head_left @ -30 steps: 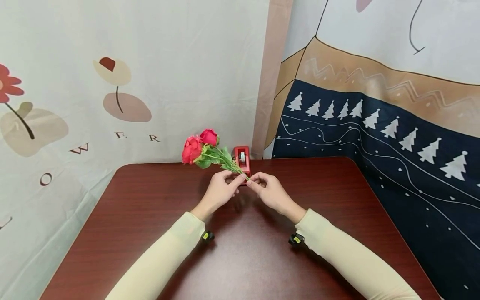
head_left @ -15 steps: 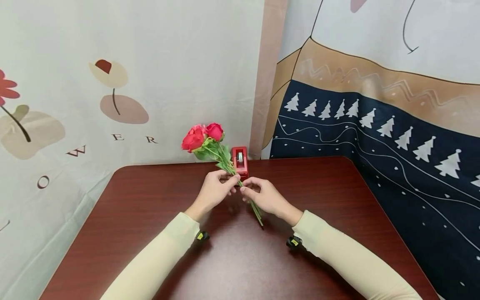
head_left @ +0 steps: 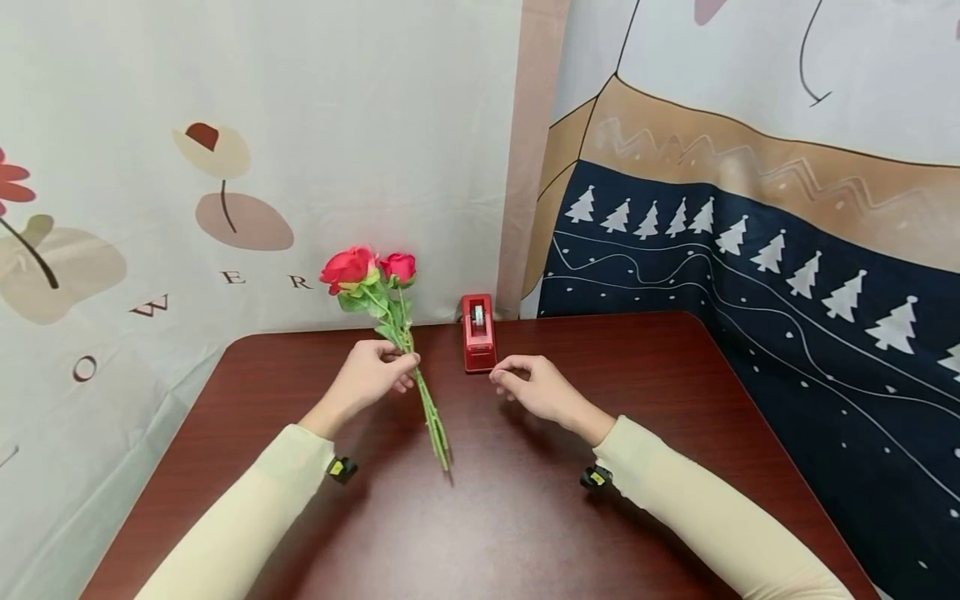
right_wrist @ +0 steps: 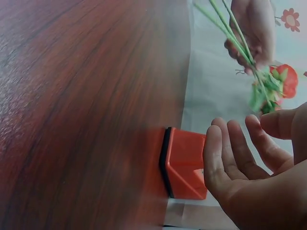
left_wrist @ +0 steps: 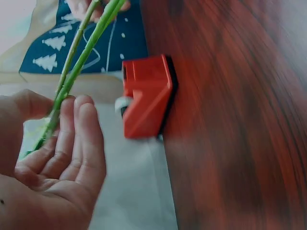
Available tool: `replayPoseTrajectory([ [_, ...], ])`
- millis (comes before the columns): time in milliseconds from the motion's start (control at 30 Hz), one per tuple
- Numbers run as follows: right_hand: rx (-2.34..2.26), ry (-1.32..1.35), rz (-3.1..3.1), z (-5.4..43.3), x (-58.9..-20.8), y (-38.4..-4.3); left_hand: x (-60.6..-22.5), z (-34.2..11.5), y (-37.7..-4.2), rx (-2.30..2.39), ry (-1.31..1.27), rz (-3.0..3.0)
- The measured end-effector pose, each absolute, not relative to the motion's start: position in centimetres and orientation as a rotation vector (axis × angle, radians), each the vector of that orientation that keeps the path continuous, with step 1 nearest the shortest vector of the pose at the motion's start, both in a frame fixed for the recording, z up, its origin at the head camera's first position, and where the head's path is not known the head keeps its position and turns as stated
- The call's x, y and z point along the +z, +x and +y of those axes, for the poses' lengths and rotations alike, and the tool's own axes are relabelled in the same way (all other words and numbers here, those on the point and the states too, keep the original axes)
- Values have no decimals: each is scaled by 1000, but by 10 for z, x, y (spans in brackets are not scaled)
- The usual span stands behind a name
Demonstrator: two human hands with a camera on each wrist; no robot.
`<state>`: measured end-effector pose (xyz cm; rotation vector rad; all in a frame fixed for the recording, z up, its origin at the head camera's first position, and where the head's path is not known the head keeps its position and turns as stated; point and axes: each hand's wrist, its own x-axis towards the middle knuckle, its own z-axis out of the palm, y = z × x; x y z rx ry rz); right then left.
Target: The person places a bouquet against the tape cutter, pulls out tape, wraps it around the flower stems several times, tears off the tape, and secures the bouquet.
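My left hand pinches a bunch of red roses by the upper stems, left of the table's middle. The blooms lean up and left; the green stems slant down to the right, above the tabletop. In the left wrist view, thumb and fingers close round the stems. A red tape dispenser stands near the back edge, between the two hands. Just right of its front end is my right hand, fingers loosely bent. The right wrist view shows nothing held in that hand.
The dark reddish-brown table has rounded back corners. Behind it hangs a pale curtain with printed flowers and letters. A navy cloth with white trees hangs at the right. Each wrist bears a small black camera.
My right hand has let go of the stems and stays near the dispenser. The left hand has carried the roses to the left, and their stems point further down than a second ago.
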<state>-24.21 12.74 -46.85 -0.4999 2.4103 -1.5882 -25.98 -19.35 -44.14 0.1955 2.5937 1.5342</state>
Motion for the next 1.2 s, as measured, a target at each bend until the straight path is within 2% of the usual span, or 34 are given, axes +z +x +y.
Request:
replayPoseTrajectory([
  [567, -1567, -489, 2398, 135, -469, -244, -442, -268, -246, 967, 194, 2550],
  [1200, -1503, -517, 2401, 135, -471, -243, -469, -283, -256, 911, 141, 2527],
])
